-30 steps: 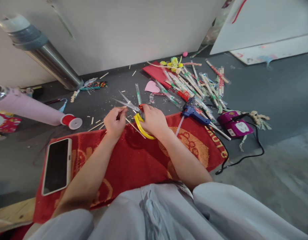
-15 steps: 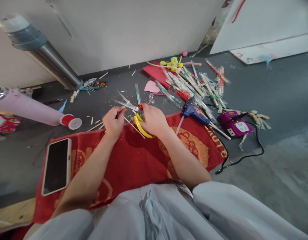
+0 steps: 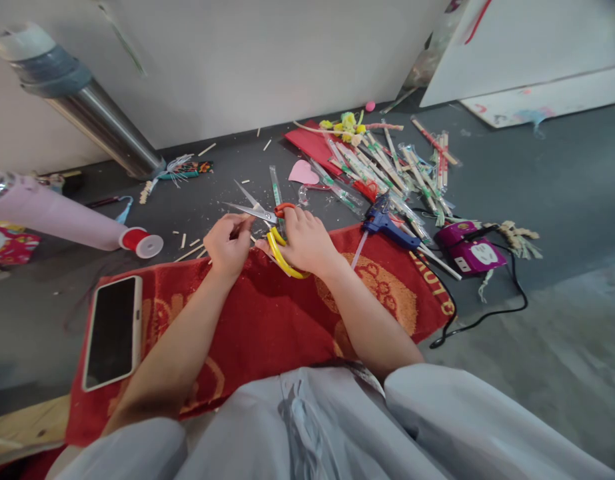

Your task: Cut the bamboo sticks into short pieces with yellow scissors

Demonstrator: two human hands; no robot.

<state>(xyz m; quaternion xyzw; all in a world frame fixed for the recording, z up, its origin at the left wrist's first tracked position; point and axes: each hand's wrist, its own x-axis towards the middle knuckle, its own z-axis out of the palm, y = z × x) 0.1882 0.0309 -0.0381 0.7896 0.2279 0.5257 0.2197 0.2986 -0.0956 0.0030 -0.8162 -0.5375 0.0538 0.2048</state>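
Observation:
My right hand (image 3: 307,241) is wrapped round a pair of scissors (image 3: 258,212) with yellow and red handles. Their blades stand apart and point to the left, over the upper edge of the red towel. My left hand (image 3: 227,243) is closed in a pinch, its fingertips close against the lower blade. What those fingers hold is too small to make out. A thin pale stick (image 3: 254,239) runs between the two hands, partly hidden by my right hand and the scissors. Short cut stick pieces (image 3: 190,254) lie left of my left hand.
A phone (image 3: 113,331) lies on the red towel (image 3: 282,327). To the right are a blue glue gun (image 3: 387,225), a purple power socket (image 3: 467,250) with a black cable, and a heap of wrapped sticks (image 3: 377,163). A pink bottle (image 3: 62,213) and red thread spool (image 3: 134,239) lie left.
My right hand has shifted slightly, and its thumb now covers more of the thin stick. More of the red handle shows. My left hand stays nearly in place.

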